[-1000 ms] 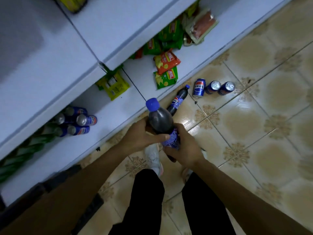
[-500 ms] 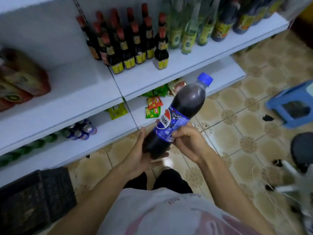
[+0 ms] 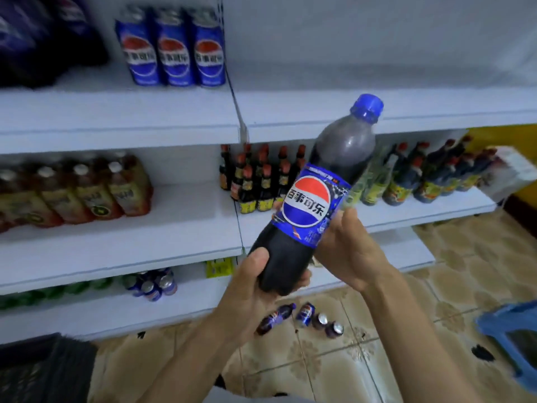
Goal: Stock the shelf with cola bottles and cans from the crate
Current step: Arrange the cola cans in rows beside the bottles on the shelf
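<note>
Head view: the bottle is off the ground in front of the shelves, held in both hands. It tilts with its blue cap up and to the right, level with the edge of the top shelf. The left hand cups the dark base, with its thumb curled across the front. The right hand grips the side at the label's lower edge, fingers wrapped behind. Three blue cans stand upright side by side on the top shelf, well left of the cap. On the tiled floor, a small bottle lies beside three floor cans. The dark crate sits at lower left and a blue stool at the right edge.
</note>
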{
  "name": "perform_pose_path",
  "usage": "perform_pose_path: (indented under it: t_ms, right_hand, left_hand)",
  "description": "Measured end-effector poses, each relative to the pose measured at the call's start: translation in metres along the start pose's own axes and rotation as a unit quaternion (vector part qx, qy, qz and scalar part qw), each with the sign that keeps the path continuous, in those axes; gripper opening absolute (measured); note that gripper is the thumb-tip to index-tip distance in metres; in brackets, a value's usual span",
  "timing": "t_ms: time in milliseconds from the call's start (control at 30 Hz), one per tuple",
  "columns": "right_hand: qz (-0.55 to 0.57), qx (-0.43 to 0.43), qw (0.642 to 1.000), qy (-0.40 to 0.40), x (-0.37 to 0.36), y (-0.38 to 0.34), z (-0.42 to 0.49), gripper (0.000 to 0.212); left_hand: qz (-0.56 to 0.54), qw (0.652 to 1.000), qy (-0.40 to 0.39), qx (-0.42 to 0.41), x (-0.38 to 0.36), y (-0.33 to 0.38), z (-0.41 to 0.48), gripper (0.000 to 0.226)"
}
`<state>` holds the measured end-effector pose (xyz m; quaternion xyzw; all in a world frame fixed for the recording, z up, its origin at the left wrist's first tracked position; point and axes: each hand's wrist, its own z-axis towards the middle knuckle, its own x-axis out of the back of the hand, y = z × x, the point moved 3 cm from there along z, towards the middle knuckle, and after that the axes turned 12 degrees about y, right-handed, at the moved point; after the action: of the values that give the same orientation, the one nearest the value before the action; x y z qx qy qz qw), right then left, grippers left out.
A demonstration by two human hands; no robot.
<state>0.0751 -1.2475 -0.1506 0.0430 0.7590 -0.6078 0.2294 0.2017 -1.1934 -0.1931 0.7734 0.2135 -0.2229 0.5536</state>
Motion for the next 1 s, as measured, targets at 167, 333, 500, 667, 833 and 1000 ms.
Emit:
perform_pose_path:
  t_ms: [167, 333, 500, 667, 833, 1000]
  right_hand:
    - [-0.095, 0.084, 0.991, 0.049, -0.066, -0.025, 0.035, 0.103]
    - [-0.196, 0.164, 0.965, 0.052, -0.155, -0.044, 0.072, 0.064]
    - [-0.187, 0.188, 0.964, 0.017, -0.236, -0.051, 0.134, 0.050]
    - [-0.219, 0.210, 0.953, 0.022, -0.294, -0.059, 0.199, 0.053]
    - [-0.263, 0.215, 0.938, 0.061, -0.330, -0.056, 0.275, 0.050]
    - [-0.345, 0.237, 0.901, 0.113, -0.348, -0.039, 0.352, 0.060]
  left_hand:
    - [0.056, 0.985, 0.055, -0.156, 0.041, 0.070, 0.022, 0.090]
    - [0.087, 0.953, 0.037, -0.288, 0.085, 0.153, 0.038, 0.068]
    - [0.137, 0.916, 0.032, -0.376, 0.138, 0.247, 0.060, 0.071]
    - [0.256, 0.858, 0.107, -0.431, 0.193, 0.316, 0.086, 0.084]
    - [0.473, 0.631, 0.281, -0.547, 0.241, 0.402, 0.114, 0.084]
    - [0.629, 0.398, 0.313, -0.590, 0.266, 0.449, 0.173, 0.085]
